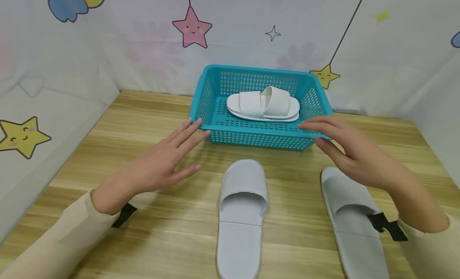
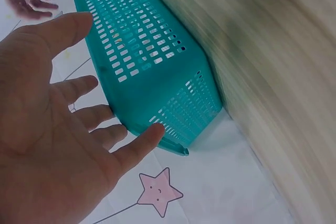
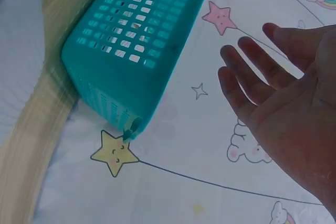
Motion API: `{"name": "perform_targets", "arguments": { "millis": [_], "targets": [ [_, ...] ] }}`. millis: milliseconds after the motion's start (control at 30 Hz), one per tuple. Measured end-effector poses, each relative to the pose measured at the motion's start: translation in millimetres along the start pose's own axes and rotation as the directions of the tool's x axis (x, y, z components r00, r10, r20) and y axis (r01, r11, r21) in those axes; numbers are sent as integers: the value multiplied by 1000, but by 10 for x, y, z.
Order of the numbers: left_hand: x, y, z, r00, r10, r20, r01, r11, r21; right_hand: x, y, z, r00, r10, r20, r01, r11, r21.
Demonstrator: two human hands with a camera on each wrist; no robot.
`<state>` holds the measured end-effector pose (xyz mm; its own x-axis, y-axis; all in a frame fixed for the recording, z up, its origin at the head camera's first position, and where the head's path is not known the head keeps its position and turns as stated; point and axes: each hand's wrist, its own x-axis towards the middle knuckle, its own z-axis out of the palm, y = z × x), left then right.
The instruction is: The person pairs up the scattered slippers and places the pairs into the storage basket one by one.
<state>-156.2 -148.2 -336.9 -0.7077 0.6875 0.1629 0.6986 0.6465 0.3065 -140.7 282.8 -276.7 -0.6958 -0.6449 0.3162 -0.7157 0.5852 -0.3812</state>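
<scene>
The turquoise rectangular plastic basket with perforated walls [image 1: 251,138] stands upright at the back of the worktop [image 1: 172,227], long side facing the person, which probably leaves both front corners within reach. Inside, white slippers with ribbed straps [image 1: 249,105] lie together lengthwise, seemingly because the long floor suits them. The left hand [image 1: 159,163], fingers spread and gripping nothing, is at the front-left corner; whether it touches the rim I cannot tell. The right hand [image 1: 353,151], loosely bent and empty, hovers by the front-right corner, apparently clear of it. Nearer, one grey ribbed-strap slipper [image 1: 240,243] lies sole-down, stable, toe towards the basket; another grey slipper [image 1: 359,247] lies partly beneath the right arm.
</scene>
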Motion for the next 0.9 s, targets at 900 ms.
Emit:
{"name": "perform_targets", "arguments": {
  "millis": [900],
  "targets": [
    [188,312,134,931,298,209,-281,954,-107,-1177,404,96,971,145,189,-106,973,-203]
  ]
}}
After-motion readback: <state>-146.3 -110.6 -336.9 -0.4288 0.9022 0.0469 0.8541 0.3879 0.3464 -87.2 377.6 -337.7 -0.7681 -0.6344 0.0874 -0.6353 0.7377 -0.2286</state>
